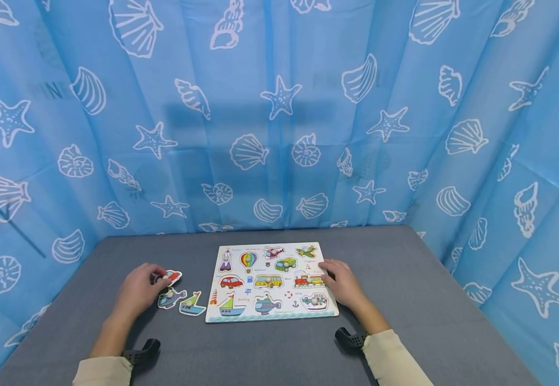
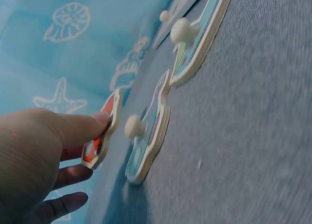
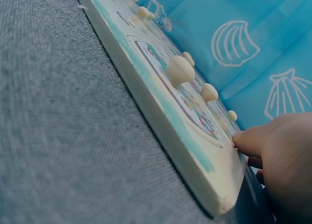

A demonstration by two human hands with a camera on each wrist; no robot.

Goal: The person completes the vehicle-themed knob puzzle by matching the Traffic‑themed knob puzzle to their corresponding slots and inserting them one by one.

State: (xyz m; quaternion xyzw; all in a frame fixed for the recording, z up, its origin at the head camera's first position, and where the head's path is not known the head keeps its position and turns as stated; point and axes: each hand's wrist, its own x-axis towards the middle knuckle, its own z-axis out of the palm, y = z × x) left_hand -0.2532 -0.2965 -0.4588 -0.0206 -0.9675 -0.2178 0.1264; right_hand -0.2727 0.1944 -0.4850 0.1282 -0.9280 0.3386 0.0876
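Puzzle piece (image 2: 101,134), red and tilted up off the grey counter (image 1: 404,300), is being pinched by the left hand (image 1: 136,289) beside two loose pieces (image 1: 183,301), while the right hand (image 1: 342,283) is resting relaxed fingers on the puzzle board (image 1: 269,268).

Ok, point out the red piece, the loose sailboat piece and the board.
red piece (image 1: 173,276), head view, its red face.
sailboat piece (image 1: 192,305), head view, its middle.
board (image 1: 271,316), head view, its near edge.
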